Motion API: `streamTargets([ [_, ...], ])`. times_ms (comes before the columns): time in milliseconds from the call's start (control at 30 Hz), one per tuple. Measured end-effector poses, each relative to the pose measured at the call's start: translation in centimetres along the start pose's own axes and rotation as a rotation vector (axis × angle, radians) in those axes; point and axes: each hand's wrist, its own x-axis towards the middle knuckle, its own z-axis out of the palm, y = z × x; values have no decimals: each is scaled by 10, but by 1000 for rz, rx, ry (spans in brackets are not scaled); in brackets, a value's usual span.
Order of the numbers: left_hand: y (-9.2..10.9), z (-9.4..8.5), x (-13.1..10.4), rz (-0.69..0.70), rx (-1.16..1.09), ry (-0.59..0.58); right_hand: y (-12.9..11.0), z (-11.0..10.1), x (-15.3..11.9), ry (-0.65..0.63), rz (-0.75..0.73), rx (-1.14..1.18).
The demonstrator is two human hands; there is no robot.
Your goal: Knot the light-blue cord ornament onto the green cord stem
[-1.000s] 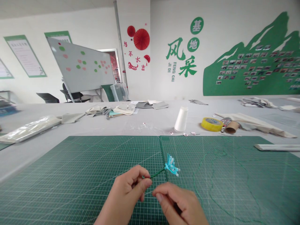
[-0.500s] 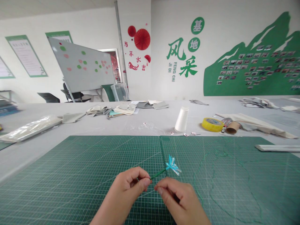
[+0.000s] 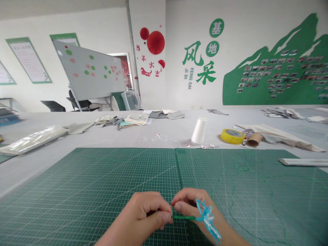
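A small blue flower (image 3: 208,218) with clear beads sits at the right end of a thin green stem (image 3: 183,217). My left hand (image 3: 151,217) pinches the stem's left end between thumb and fingertips. Just above the stem, my right hand (image 3: 192,205) has its thumb and forefinger pressed together; whatever is between them is too small to make out. The flower hangs in front of my right wrist. Both hands are over the green cutting mats (image 3: 123,171), and green thread (image 3: 263,181) lies loosely on the right mat.
Beyond the mats stand a white thread cone (image 3: 199,131), a yellow tape roll (image 3: 232,136) and a brown cardboard core (image 3: 254,139). Cloth scraps (image 3: 137,118) lie farther back. A plastic-wrapped pack (image 3: 36,139) is at the left and a white folded strip (image 3: 303,162) at the right.
The flower has swung down and toward me, and its stem now lies nearly level. My right hand has risen slightly and now sits behind the flower and above the stem.
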Motion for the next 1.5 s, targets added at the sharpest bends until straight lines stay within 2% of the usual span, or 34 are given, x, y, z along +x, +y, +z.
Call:
streamTargets([
  [200,-2,1,0,45,46,-174,5,-7,4,-22,-122,-94],
  [300,0,1,1,50,128,-237,0,-10,3,-46,-129,-151],
  [467,4,5,2,23,353,-253,-12,-15,2,-79,-97,-186],
  [633,4,11,3,62,516,-244,-21,-14,1,-83,-38,-239],
  [800,-2,11,2,23,633,-161,-29,-8,-3,-14,-86,-466],
  [967,-9,9,0,-18,633,-7,-30,-1,-13,24,-340,-732],
  [1133,-15,8,0,-100,598,132,-24,6,-18,157,-561,-868],
  [1233,-15,7,0,-125,551,175,-20,9,-17,194,-581,-862],
  [1400,-13,5,1,-148,478,223,-13,11,-17,105,-501,-896],
  [1500,-12,5,1,-148,460,231,-8,11,-18,96,-474,-874],
])
